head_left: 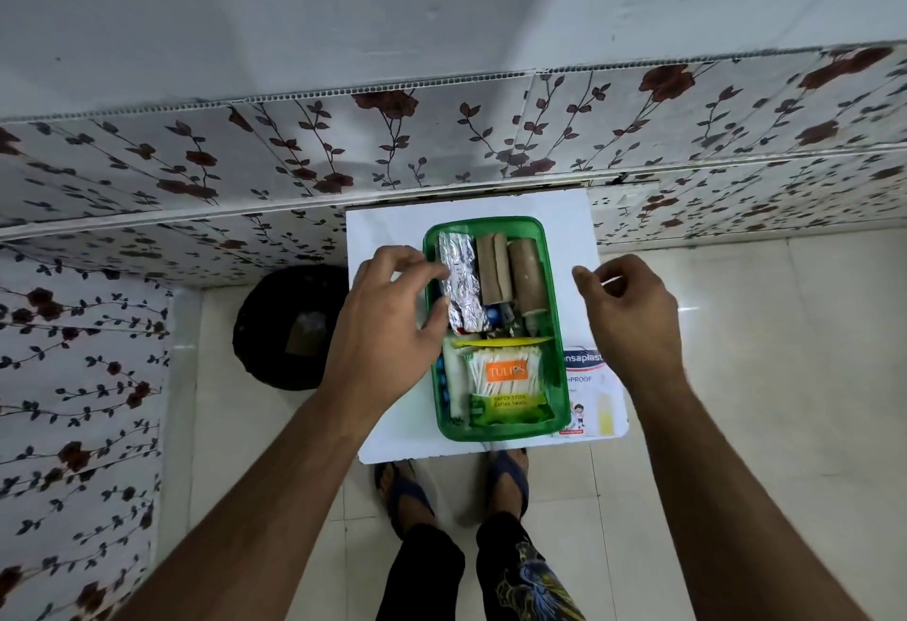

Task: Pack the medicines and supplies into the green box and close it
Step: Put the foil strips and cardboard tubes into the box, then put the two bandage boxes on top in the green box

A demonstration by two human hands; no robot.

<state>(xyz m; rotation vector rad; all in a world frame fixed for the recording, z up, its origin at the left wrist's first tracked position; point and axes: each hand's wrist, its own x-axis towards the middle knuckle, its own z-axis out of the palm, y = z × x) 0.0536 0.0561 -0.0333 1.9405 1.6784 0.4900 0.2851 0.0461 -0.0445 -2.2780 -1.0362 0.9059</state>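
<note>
I am looking down on a white counter [574, 227] that is carrying the green box [552, 326], which is sitting open between the two hands. The left hand [387, 330] is hovering at the box's left wall with its fingers loosely curled and partly spread; the fingertips are reaching over the rim and appear to be touching the silver foil strip [461, 286] lying just inside. I cannot tell whether they are pinching it or only resting on it. The right hand [633, 311] is hanging to the right of the box, apart from it, with thumb and forefinger curling toward each other. Something thin and pale is showing at those fingers, too small for me to make out.

Just beyond the left fingertips, two brown rolls [510, 272] are lying side by side next to the foil. Nearer to me than that hand, a pack of cotton swabs [505, 384] is filling the box's near half. Small items are crowding the middle of the box, too jumbled to identify. Below the right hand, a plaster packet [596, 399] is lying on the counter, its left edge hidden behind the box. A dark round object [289, 326] is sitting on the floor left of the left hand, its contents blurred.
</note>
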